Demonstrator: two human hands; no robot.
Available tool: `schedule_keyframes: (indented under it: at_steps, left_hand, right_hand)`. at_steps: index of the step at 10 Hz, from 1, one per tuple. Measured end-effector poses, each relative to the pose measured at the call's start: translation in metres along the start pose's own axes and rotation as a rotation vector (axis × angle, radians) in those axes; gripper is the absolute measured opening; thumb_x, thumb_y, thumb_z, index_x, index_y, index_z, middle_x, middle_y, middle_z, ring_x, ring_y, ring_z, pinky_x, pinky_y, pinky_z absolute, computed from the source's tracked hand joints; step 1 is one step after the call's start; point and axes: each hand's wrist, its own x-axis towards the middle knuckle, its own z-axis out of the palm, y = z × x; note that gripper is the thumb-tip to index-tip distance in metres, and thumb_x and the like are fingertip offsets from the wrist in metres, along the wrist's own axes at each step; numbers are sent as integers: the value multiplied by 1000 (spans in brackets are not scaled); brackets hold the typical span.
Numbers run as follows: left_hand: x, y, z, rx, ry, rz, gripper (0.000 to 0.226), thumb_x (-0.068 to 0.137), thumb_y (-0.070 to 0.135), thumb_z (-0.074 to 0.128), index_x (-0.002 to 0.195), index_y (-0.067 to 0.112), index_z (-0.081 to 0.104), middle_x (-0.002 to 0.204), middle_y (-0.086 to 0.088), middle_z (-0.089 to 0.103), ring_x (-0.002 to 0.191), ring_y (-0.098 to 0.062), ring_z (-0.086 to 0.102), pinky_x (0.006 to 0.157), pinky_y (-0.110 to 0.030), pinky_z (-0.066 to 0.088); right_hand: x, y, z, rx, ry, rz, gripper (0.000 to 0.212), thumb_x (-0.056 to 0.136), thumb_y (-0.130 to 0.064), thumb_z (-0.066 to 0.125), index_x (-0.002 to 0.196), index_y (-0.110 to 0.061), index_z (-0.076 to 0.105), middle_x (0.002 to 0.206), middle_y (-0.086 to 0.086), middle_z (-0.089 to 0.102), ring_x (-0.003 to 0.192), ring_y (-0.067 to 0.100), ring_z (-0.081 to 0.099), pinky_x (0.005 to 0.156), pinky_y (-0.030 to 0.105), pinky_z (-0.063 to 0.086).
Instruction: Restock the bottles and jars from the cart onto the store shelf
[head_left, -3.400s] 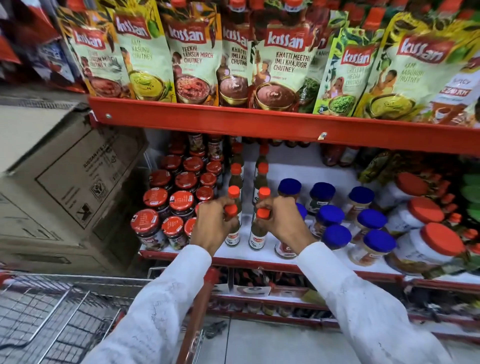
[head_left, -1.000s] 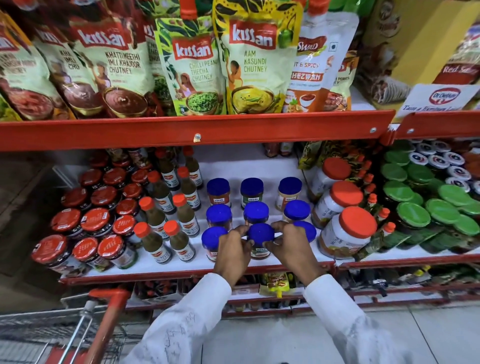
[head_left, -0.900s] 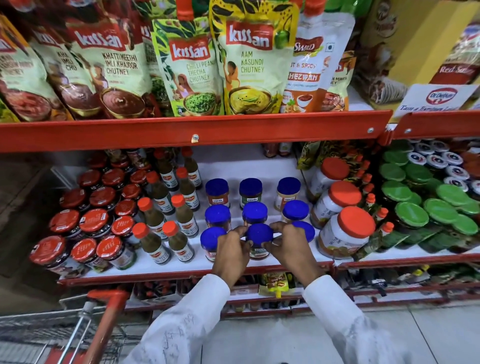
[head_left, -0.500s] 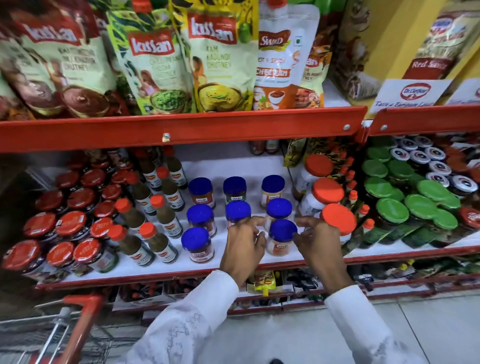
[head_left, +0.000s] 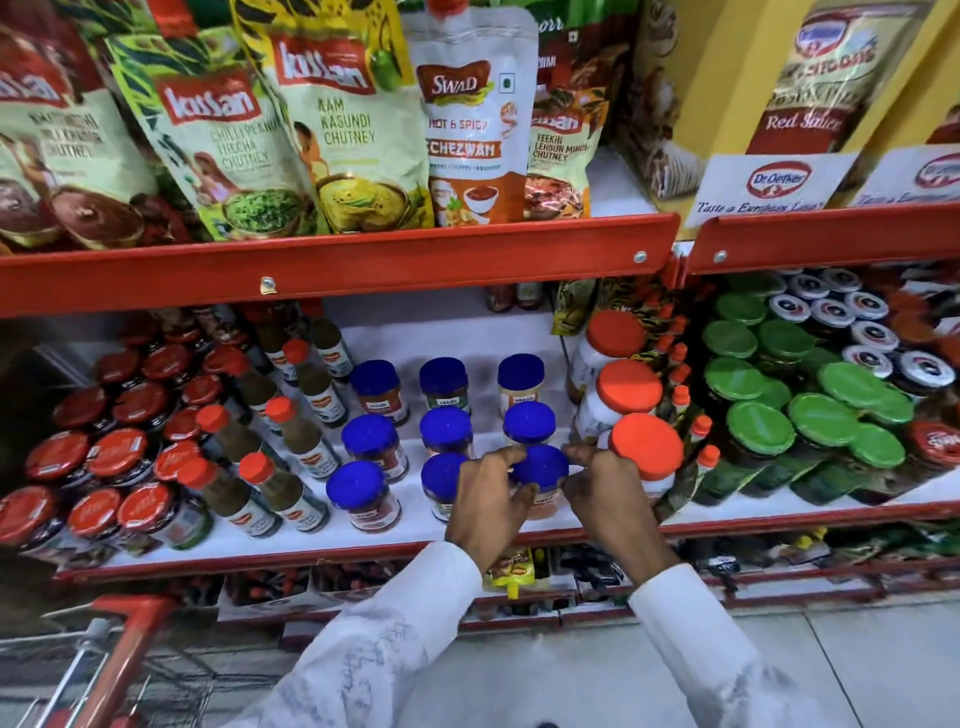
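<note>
A small blue-lidded jar (head_left: 540, 467) stands at the front right of a block of blue-lidded jars (head_left: 371, 436) on the white shelf (head_left: 322, 535). My left hand (head_left: 485, 506) grips its left side and my right hand (head_left: 608, 493) grips its right side, fingers curled around the lid and body. The front-middle jar (head_left: 441, 480) is partly hidden behind my left hand. Both sleeves are white.
Orange-capped sauce bottles (head_left: 270, 483) and red-lidded jars (head_left: 109, 462) fill the shelf's left. Large orange-lidded jars (head_left: 644, 449) press close on the right, then green-lidded jars (head_left: 821, 415). Chutney pouches (head_left: 348, 124) hang above the red shelf lip (head_left: 337, 265). The cart handle (head_left: 124, 654) sits lower left.
Both hands shifted from the middle front jar to the front right jar and closed around it. The view swung right, so the cart slid toward the left edge.
</note>
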Motion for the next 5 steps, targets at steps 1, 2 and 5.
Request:
schedule_keyframes:
  at_steps: [1, 2, 5]
  left_hand:
    - [0, -1, 1, 18, -16, -24, 42, 84, 3, 69, 123, 15, 64, 116, -6, 73, 104, -22, 69, 95, -37, 57]
    - [0, -1, 1, 17, -23, -18, 42, 85, 0, 67, 125, 14, 63, 117, -6, 73, 105, -23, 68, 95, -35, 56]
    - [-10, 12, -10, 115, 28, 15, 40, 90, 11, 66, 129, 16, 58, 120, -7, 70, 107, -22, 65, 83, -27, 49]
  right_hand:
    - [-3, -1, -1, 17, -12, 11, 40, 83, 6, 60, 121, -4, 64, 114, 16, 71, 93, 31, 68, 80, 28, 48]
    - [-4, 2, 0, 32, 3, 5, 38, 83, 5, 61, 120, -4, 64, 117, 16, 70, 94, 32, 68, 85, 34, 52]
    - [-11, 7, -8, 68, 26, 21, 43, 83, -3, 68, 125, -9, 62, 118, 9, 71, 75, 15, 67, 80, 29, 55]
